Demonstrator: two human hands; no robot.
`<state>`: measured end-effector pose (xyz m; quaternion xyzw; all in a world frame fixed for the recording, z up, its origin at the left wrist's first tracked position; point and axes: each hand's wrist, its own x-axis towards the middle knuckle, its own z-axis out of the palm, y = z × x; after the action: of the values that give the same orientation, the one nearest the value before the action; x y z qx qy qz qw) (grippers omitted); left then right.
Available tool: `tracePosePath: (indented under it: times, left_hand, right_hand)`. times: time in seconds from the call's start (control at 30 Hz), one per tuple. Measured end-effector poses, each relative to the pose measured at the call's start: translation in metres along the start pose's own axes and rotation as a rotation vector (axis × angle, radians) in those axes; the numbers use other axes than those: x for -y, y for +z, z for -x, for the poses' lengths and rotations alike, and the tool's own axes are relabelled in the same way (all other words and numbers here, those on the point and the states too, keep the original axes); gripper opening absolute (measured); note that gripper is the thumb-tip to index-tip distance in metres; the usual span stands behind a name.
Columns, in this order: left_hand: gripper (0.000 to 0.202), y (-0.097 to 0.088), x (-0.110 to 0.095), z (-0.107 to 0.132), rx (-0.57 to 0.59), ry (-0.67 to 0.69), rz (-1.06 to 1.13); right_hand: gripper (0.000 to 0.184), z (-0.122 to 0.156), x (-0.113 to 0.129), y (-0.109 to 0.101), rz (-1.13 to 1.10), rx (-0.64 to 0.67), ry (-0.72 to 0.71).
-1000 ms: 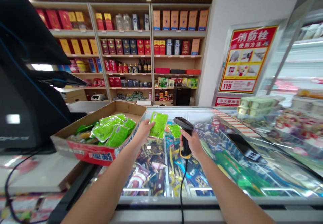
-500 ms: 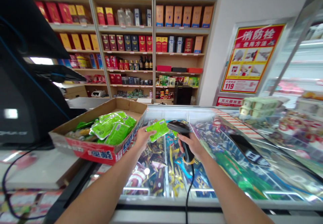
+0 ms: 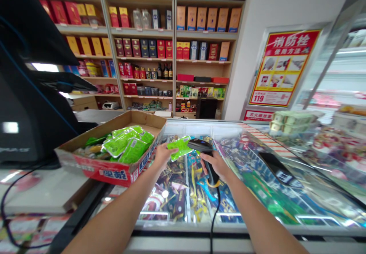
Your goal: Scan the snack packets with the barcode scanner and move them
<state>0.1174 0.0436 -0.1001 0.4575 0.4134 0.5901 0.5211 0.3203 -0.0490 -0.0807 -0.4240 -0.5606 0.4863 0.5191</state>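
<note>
the left fingers (image 3: 165, 152) pinch a glossy green snack packet (image 3: 181, 146) by its near left edge, thumb on top, so that it slants up and away above the chest freezer (image 3: 197, 228). the right fingers (image 3: 208, 158) are wrapped around the grip of a black barcode scanner (image 3: 198, 144), whose head points left and comes right up to the packet's right end in this view (a sliver of green shows beneath the head, and i cannot tell whether it is the same packet). the scanner's cable (image 3: 214, 223) hangs below the right fingers and runs down over the freezer's front edge.

to the left of the left fingers is an open cardboard box (image 3: 98, 172), red and white outside, with more green packets (image 3: 121, 147) heaped in it. further left of those fingers are a black checkout terminal (image 3: 31, 105) and a pale desk (image 3: 34, 195).

below both hands, wrapped ice creams (image 3: 171, 193) lie in the freezer under glass. right of the right fingers, a dark smartphone (image 3: 276, 166) rests on the glass; beyond it are stacked egg cartons (image 3: 293, 122). well past the fingers stand wooden shelves (image 3: 137, 34) of boxed bottles.
</note>
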Motion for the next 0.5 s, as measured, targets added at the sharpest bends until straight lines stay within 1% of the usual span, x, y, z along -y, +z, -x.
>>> tracePosePath:
  times: [0.13,0.2,0.27,0.37,0.43,0.5]
  left_hand:
    - [0.043,0.000,-0.002,0.001,0.003,0.006,0.000]
    - [0.044,0.000,0.000,0.001,-0.003,0.000,0.007]
    - [0.046,0.001,0.004,0.000,0.004,-0.031,0.034]
    - [0.044,0.010,0.011,-0.005,0.033,-0.093,0.050]
    - [0.039,0.021,0.015,-0.010,0.032,-0.120,0.030]
    - [0.035,0.038,0.019,-0.015,0.013,-0.132,0.006]
  right_hand:
    - [0.034,-0.002,-0.003,-0.001,-0.032,-0.009,0.018]
    - [0.032,-0.003,-0.004,-0.003,-0.086,-0.046,0.033]
    - [0.032,-0.006,-0.004,-0.007,-0.158,-0.140,0.039]
    - [0.033,-0.012,-0.003,-0.015,-0.258,-0.346,0.028]
    - [0.033,-0.015,-0.001,-0.022,-0.318,-0.459,0.007]
    - [0.032,-0.016,0.002,-0.029,-0.371,-0.547,-0.028]
